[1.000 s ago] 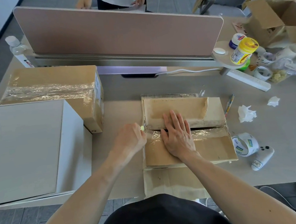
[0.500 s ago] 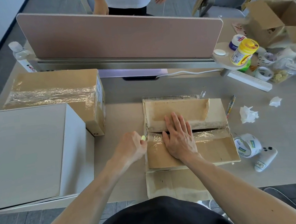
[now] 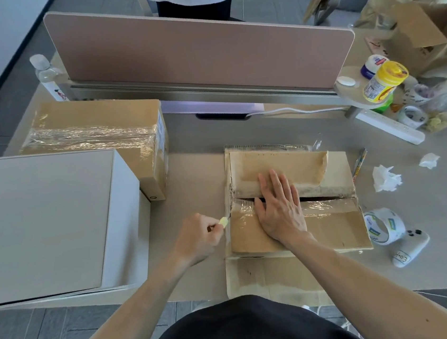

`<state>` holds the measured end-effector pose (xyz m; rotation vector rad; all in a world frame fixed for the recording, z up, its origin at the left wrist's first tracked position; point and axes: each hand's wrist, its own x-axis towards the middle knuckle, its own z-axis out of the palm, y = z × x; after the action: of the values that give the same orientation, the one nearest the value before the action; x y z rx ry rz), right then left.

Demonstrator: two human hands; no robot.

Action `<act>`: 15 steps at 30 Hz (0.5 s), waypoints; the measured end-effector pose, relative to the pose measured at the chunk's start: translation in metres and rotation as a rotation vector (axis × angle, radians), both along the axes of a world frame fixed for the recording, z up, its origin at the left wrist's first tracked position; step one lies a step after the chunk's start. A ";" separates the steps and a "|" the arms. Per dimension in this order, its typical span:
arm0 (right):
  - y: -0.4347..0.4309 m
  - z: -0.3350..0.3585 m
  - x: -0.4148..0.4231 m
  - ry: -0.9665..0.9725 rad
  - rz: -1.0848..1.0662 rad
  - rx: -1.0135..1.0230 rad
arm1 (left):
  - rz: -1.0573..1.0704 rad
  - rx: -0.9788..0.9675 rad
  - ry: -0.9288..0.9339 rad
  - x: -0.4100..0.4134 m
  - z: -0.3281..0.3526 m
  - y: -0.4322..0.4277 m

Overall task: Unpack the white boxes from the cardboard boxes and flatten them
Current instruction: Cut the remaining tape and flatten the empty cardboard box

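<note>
Pressing flat, palm down with fingers spread, the right hand (image 3: 280, 209) lies on the cardboard box (image 3: 293, 200) at centre frame, across the gap between its two top flaps. The left hand (image 3: 196, 239) sits just left of that box, curled tight around a small yellow-tipped cutter (image 3: 224, 221), whose tip meets the box's left edge at the taped seam. Clear tape covers the nearer flap; the farther flap shows torn paper at its right end. What the box holds cannot be told.

A second cardboard box (image 3: 94, 136), sealed with clear tape, stands at upper left of the frame. A white box (image 3: 48, 223) occupies the left edge, touching the sealed box's near side. Both rest on the grey desk (image 3: 195, 177).

To the right of the worked box, a tape roll (image 3: 384, 225) and a white controller (image 3: 410, 249) lie close together at lower right. Two crumpled tissues (image 3: 386, 178) lie farther up at right. A yellow-lidded canister (image 3: 384, 82) stands on a small shelf at upper right, beside the pink divider panel (image 3: 199, 58).
</note>
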<state>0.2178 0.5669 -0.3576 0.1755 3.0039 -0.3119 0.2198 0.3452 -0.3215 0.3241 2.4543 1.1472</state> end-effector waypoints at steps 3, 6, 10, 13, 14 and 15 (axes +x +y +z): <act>0.000 0.001 -0.001 -0.010 -0.002 -0.012 | 0.217 0.165 -0.160 0.002 -0.009 -0.009; 0.000 0.001 -0.001 -0.002 -0.004 -0.016 | 0.360 0.166 -0.329 0.002 -0.037 -0.020; 0.000 0.001 0.000 0.002 -0.008 -0.026 | 0.303 0.000 -0.512 0.010 -0.078 -0.034; 0.001 -0.001 0.000 0.001 -0.012 -0.025 | 0.279 -0.129 -0.535 0.021 -0.093 -0.041; 0.001 -0.001 0.000 0.001 -0.013 -0.024 | 0.289 -0.162 -0.541 0.024 -0.096 -0.043; 0.001 -0.001 -0.001 0.004 -0.014 -0.024 | 0.307 -0.186 -0.542 0.027 -0.097 -0.044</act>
<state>0.2172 0.5675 -0.3589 0.1941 3.0022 -0.3497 0.2469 0.3015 -0.4182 -0.3856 2.1345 0.9503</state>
